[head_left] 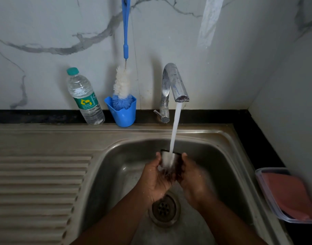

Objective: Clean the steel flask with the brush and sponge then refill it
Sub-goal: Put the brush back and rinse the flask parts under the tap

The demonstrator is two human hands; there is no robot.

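Head view: my left hand (156,177) and right hand (192,179) cup a small steel piece, likely the flask's cap (169,159), fingers curled round it under the tap (175,85) stream. I should turn it so water reaches inside. Bottle brush (122,85) stands far-left in a blue cup (122,114); steel sink (222,138), marble wall.
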